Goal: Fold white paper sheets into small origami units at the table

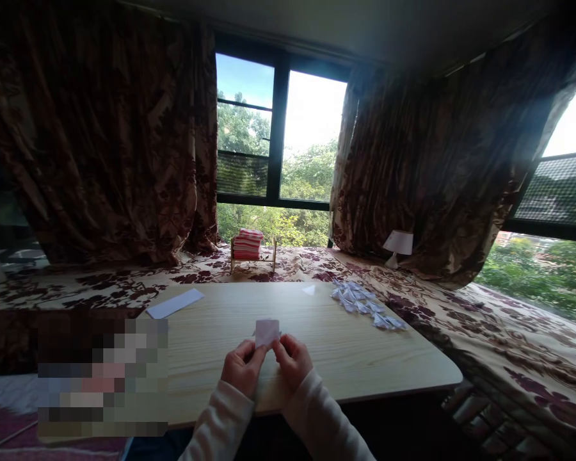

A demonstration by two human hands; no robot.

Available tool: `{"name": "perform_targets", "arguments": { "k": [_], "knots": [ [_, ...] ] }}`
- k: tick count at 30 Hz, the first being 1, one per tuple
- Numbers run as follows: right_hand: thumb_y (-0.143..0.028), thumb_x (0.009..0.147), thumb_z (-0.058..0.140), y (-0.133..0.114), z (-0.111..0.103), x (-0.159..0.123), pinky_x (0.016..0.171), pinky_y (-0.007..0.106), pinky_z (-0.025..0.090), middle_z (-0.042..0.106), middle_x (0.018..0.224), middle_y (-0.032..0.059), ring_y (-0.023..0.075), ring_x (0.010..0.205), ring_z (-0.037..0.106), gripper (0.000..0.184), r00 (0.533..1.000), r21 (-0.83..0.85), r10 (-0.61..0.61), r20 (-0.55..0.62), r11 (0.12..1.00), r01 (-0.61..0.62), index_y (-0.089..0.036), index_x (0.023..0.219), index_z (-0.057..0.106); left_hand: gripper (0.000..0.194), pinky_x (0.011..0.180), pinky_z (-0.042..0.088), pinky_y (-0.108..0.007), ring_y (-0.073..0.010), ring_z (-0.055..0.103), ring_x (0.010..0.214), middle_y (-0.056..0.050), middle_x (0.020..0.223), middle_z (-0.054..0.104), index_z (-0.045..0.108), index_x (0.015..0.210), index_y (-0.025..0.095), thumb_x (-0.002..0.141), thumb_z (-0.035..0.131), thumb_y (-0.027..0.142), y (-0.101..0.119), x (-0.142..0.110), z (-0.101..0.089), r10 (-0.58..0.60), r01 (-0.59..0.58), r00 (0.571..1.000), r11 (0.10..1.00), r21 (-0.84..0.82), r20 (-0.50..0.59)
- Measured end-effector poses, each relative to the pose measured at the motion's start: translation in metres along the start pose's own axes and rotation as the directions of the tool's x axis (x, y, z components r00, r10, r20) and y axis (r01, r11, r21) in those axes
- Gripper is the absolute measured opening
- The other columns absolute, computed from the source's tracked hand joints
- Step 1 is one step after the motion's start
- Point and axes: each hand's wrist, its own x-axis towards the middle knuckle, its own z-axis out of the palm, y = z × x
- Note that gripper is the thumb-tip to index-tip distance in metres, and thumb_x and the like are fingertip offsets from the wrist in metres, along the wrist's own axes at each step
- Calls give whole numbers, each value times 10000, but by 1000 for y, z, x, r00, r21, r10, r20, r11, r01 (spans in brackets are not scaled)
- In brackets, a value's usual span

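Between my two hands, just above the near part of the wooden table (211, 384), is a small folded piece of white paper (267, 331). My left hand (242, 368) pinches its lower left edge, with the thumb on the near face. On the lower right, my right hand (292, 360) grips the same paper between thumb and fingers. Small tips of paper stick out at both sides behind the square front. At the table's far right lies a heap of folded white paper pieces (360, 301). A single small paper triangle (309, 290) rests left of the heap.
A flat white paper strip or stack (175, 303) lies at the table's far left. Beyond the table, a small rack (253, 258) holds striped red-and-white cloths (248, 243). A white lamp (398, 245) stands on the patterned ledge (307, 264). A blurred patch hides the lower left.
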Motion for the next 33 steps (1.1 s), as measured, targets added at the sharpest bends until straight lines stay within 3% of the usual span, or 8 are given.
{"name": "perform_targets", "arguments": {
  "k": [7,12,16,20,28,33],
  "knots": [
    [-400,725,525,3,1,-2,464,218,318,396,466,-55,91,477,365,325,1000,-22,2,-2,1000,-2,-180,500,442,232,573,380,-208,-135,493,598,34,545,533,579,560,150,638,600,368,-4,2,1,-28,28,1000,999,20,7],
    [-454,802,430,14,-12,-2,394,215,336,474,445,-15,102,414,421,411,1000,-17,26,-1,1000,-26,-145,582,587,263,543,360,-211,-124,461,552,40,505,491,565,563,158,656,556,404,-3,3,-2,-42,42,999,999,34,12],
    [-433,803,460,12,-34,1,496,229,414,577,652,35,144,601,530,341,996,-12,-13,-90,1000,12,-151,803,653,252,511,333,-211,-113,420,518,47,474,438,513,495,171,639,550,374,1,2,-2,-33,28,996,998,59,87],
    [-393,768,527,3,-40,9,579,247,450,600,836,58,163,729,556,273,997,30,-63,-36,998,64,-166,799,674,192,508,328,-218,-120,421,527,35,498,457,550,495,162,615,549,312,4,1,1,-15,-2,981,996,87,196],
    [-336,691,637,8,-28,9,557,265,457,635,655,29,149,596,564,193,997,160,-10,70,987,-1,-149,737,640,163,528,348,-226,-125,447,546,23,526,488,593,496,154,614,569,264,5,-2,2,9,-37,971,993,116,238],
    [-352,696,630,4,-29,7,562,262,453,632,651,24,145,592,559,197,998,202,-2,65,979,-11,-156,713,614,223,608,412,-236,-157,529,640,-12,625,584,636,637,142,679,561,347,0,1,0,-15,3,987,997,74,158]
  ]
}}
